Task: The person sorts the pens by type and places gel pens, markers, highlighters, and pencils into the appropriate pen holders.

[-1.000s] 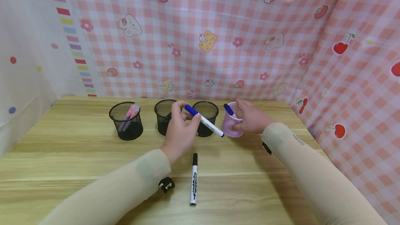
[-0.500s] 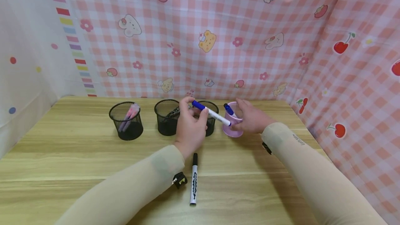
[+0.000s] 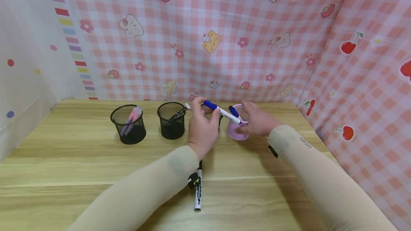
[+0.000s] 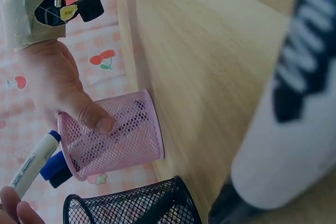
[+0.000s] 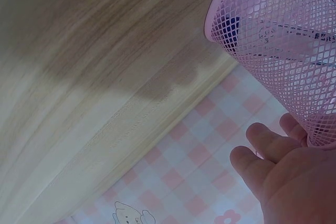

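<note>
My left hand point(image 3: 203, 129) pinches a whiteboard marker point(image 3: 229, 116) with a blue cap, between thumb and fingers. The marker slants down to the right, its blue tail end right at the rim of a pink mesh pen cup point(image 3: 238, 135). My right hand point(image 3: 260, 119) grips that cup near its rim, the thumb point(image 4: 104, 124) on the outside wall in the left wrist view. Inside the cup leans another marker point(image 3: 233, 111) with a blue end. Through the mesh in the right wrist view, printing on a marker point(image 5: 289, 36) shows.
Left along the row stand a black mesh cup point(image 3: 133, 137) with pink-topped pens and another point(image 3: 172, 132) with a dark patterned pen. A third black cup point(image 4: 131, 203) is mostly behind my left hand in the head view. A black-capped marker point(image 3: 198, 195) lies on the table under my left wrist.
My left hand has moved right with the blue-capped marker, bringing its tail end to the pink cup's rim. My right hand has stayed on the cup.
</note>
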Available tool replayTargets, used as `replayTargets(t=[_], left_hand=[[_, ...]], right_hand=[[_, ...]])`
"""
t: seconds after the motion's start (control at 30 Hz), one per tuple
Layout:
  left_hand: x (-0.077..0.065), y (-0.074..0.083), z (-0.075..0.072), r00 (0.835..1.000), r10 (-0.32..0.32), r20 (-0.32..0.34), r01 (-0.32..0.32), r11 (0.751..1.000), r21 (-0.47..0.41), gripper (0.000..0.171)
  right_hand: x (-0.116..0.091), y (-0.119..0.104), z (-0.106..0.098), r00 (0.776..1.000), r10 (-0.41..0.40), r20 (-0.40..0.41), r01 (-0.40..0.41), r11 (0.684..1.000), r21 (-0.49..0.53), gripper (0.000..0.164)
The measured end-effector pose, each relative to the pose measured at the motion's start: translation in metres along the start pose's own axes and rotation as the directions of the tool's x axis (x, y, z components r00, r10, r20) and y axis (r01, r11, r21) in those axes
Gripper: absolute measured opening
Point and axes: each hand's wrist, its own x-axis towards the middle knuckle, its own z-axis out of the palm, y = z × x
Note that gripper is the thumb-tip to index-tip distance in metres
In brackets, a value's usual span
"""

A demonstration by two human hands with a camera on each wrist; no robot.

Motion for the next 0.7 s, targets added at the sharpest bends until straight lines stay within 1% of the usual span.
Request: replayTargets(t=[0.1,0.23,0.43,0.7], left_hand=[[0.002,-0.001,0.003,1.000,0.023,-0.018,-0.023,1.000,0.019,0.040],[0.005,-0.002,0.007,0.999,0.033,-0.039,-0.031,0.998,0.048,0.040],[0.006,-0.002,0.010,0.998,0.019,-0.052,-0.014,0.996,0.093,0.039],[0.006,-0.003,0.012,0.999,-0.008,-0.046,0.013,0.993,0.115,0.034]], right_hand=[[0.001,0.000,0.000,1.000,-0.008,-0.003,0.008,1.000,0.000,0.121],[0.000,0.000,0.000,1.000,-0.020,-0.008,0.020,1.000,-0.003,0.120],[0.001,0.000,-0.001,1.000,-0.015,-0.003,0.015,1.000,-0.002,0.120],[0.001,0.001,0.000,1.000,-0.013,-0.001,0.013,1.000,0.002,0.118]])
